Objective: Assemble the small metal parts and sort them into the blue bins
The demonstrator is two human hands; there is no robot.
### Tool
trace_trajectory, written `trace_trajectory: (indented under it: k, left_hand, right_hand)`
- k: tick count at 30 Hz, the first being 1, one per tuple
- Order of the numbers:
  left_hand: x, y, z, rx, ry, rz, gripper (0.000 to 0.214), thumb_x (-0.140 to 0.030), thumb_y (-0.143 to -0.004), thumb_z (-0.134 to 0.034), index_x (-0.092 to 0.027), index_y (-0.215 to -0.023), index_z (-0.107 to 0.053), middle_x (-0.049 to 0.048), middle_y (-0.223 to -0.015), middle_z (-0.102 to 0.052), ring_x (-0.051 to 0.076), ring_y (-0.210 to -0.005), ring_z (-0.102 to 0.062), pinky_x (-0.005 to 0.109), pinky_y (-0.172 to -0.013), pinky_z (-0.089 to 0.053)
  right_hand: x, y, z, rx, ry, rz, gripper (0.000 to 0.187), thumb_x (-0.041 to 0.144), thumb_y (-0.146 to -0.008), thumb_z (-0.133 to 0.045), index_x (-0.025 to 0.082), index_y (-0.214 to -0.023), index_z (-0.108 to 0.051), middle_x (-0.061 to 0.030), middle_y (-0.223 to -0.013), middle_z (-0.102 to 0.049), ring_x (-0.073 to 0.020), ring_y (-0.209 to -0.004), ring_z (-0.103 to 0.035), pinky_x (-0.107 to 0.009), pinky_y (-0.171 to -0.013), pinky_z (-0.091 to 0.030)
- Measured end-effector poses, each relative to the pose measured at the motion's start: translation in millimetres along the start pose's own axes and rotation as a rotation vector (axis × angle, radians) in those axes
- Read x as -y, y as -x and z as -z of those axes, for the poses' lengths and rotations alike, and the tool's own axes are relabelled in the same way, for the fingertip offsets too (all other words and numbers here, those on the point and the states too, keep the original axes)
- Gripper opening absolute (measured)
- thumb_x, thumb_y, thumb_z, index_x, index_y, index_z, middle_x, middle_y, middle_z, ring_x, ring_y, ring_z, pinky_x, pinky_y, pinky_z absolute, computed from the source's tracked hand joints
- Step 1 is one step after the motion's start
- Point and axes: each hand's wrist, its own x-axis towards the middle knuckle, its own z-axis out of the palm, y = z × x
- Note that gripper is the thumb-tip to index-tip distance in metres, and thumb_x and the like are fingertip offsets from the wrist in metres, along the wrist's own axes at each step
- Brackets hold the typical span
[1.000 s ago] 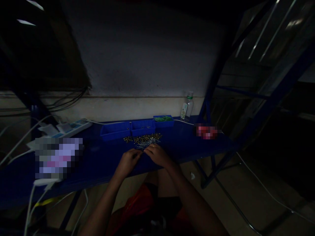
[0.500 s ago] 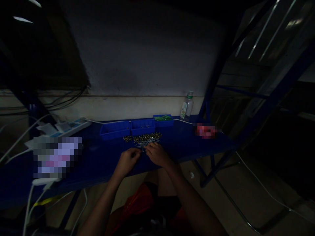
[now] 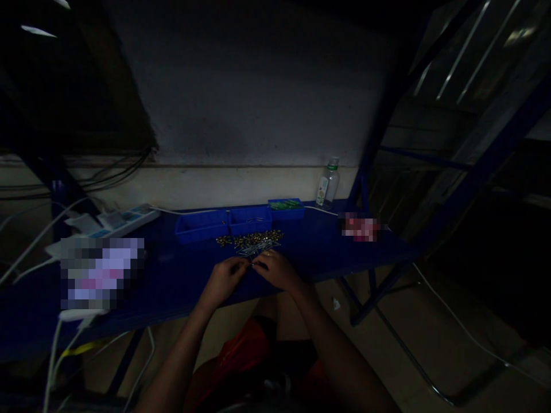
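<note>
My left hand (image 3: pixel 224 281): it rests on the near part of the blue table (image 3: pixel 172 287), just left of centre, with my forearm coming up from the near edge.
Left fingers (image 3: pixel 239 265): curled in, tips drawn together and pointing right towards my other hand. It is too dark to tell whether anything sits between them.
My right hand (image 3: pixel 279 269): just right of the left one, palm down, knuckles towards the far side.
Right fingers (image 3: pixel 262 263): bent and pinched together. Their tips meet my left fingertips or come very close, and I cannot tell which. What they hold, if anything, is too small to make out.
Metal pins (image 3: pixel 255 248): a loose heap of thin bright pins on the table, just beyond my fingertips.
Brass pieces (image 3: pixel 252 237): a scatter of small yellowish bits, right behind the pins and in front of the trays.
Blue trays: three in a row at the far edge, a left tray (image 3: pixel 201 225), a middle tray (image 3: pixel 250 219) and a smaller right tray (image 3: pixel 286 207) with something green inside.
Bottle (image 3: pixel 328 183): clear with a green cap, upright, far right by the wall (image 3: pixel 241 103).
Power strip (image 3: pixel 127 219): far left on the table, with white cables (image 3: pixel 51 350) hanging off the near left.
Rack frame (image 3: pixel 473 172): blue slanted beams on the right.
</note>
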Motion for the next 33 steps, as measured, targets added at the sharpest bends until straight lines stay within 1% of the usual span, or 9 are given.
trace_trajectory:
  k: [5, 9, 13, 15, 17, 20, 24, 29, 33]
  left_hand:
    - [1.3, 0.0, -0.8, 0.038, 0.068, -0.02, 0.028, -0.038, -0.079, -0.05, -0.017, -0.089, -0.065, 0.0046, -0.086, -0.068, 0.018, -0.077, -0.061, 0.026, -0.072, -0.046]
    - [2.1, -0.2, 0.6, 0.03, 0.092, -0.006, 0.027, -0.038, -0.078, -0.05, -0.017, -0.087, -0.064, 0.0047, -0.085, -0.067, 0.018, -0.077, -0.061, 0.027, -0.073, -0.045]
    - [1.4, 0.2, 3.9, -0.031, 0.118, 0.016, 0.021, -0.034, -0.077, -0.05, -0.017, -0.083, -0.061, 0.0033, -0.084, -0.066, 0.018, -0.08, -0.06, 0.027, -0.075, -0.044]
    - [1.8, 0.8, 4.3, -0.063, 0.139, 0.04, 0.017, -0.031, -0.074, -0.051, -0.017, -0.081, -0.058, 0.0026, -0.083, -0.066, 0.017, -0.079, -0.06, 0.025, -0.073, -0.044]
    - [2.4, 1.3, 3.5, -0.069, 0.148, 0.063, 0.015, -0.029, -0.073, -0.052, -0.017, -0.08, -0.057, 0.0018, -0.08, -0.065, 0.016, -0.075, -0.06, 0.024, -0.069, -0.044]
    - [2.6, 1.2, 1.8, -0.044, 0.122, 0.054, 0.017, -0.032, -0.075, -0.05, -0.017, -0.081, -0.056, 0.0005, -0.074, -0.062, 0.015, -0.069, -0.058, 0.023, -0.065, -0.043]
    - [1.9, 0.0, 1.1, 0.028, 0.047, 0.02, 0.024, -0.037, -0.078, -0.047, -0.017, -0.081, -0.06, -0.0004, -0.069, -0.062, 0.014, -0.064, -0.056, 0.022, -0.06, -0.042]
    - [2.8, -0.6, 1.3, 0.037, 0.027, 0.011, 0.027, -0.038, -0.078, -0.048, -0.017, -0.082, -0.063, 0.0011, -0.074, -0.065, 0.015, -0.066, -0.058, 0.022, -0.062, -0.042]
    - [3.6, -0.3, 1.1, 0.019, 0.032, 0.017, 0.027, -0.038, -0.078, -0.049, -0.017, -0.084, -0.065, 0.0017, -0.077, -0.067, 0.016, -0.068, -0.059, 0.022, -0.063, -0.043]
  right_hand:
    - [1.7, 0.9, 1.7, 0.024, -0.025, 0.004, 0.015, 0.025, -0.087, -0.048, 0.021, -0.091, -0.061, -0.0023, -0.09, -0.062, -0.0134, -0.09, -0.053, -0.025, -0.082, -0.037]
    - [0.2, 0.9, 0.7, 0.027, -0.075, -0.013, 0.015, 0.028, -0.086, -0.049, 0.021, -0.091, -0.062, -0.002, -0.089, -0.062, -0.0126, -0.088, -0.054, -0.023, -0.081, -0.038]
    - [0.5, 0.3, 1.5, 0.021, -0.121, -0.068, 0.016, 0.029, -0.084, -0.053, 0.021, -0.094, -0.061, -0.0022, -0.091, -0.062, -0.013, -0.087, -0.056, -0.024, -0.079, -0.04]
    - [1.8, 0.4, 2.8, 0.012, -0.138, -0.086, 0.015, 0.028, -0.084, -0.053, 0.021, -0.094, -0.061, -0.0022, -0.092, -0.063, -0.0132, -0.087, -0.056, -0.024, -0.079, -0.04]
    - [2.9, 0.7, 4.1, 0.001, -0.172, -0.091, 0.016, 0.027, -0.085, -0.05, 0.021, -0.094, -0.061, -0.0021, -0.093, -0.064, -0.0128, -0.087, -0.058, -0.024, -0.079, -0.041]
    - [3.8, 1.0, 5.1, -0.015, -0.231, -0.095, 0.017, 0.027, -0.086, -0.047, 0.021, -0.096, -0.06, -0.002, -0.094, -0.065, -0.0123, -0.086, -0.059, -0.023, -0.077, -0.042]
    - [3.8, 0.7, 5.2, 0.0, -0.252, -0.127, 0.018, 0.03, -0.086, -0.048, 0.021, -0.096, -0.06, -0.0014, -0.091, -0.066, -0.0123, -0.084, -0.061, -0.023, -0.075, -0.043]
    - [3.1, 0.9, 4.8, 0.002, -0.201, -0.106, 0.015, 0.028, -0.086, -0.049, 0.02, -0.089, -0.061, -0.001, -0.089, -0.066, -0.0118, -0.081, -0.06, -0.022, -0.075, -0.042]
    - [1.6, 1.0, 3.5, 0.028, -0.192, -0.101, 0.011, 0.026, -0.084, -0.051, 0.021, -0.088, -0.06, -0.0003, -0.087, -0.066, -0.0118, -0.078, -0.06, -0.022, -0.072, -0.043]
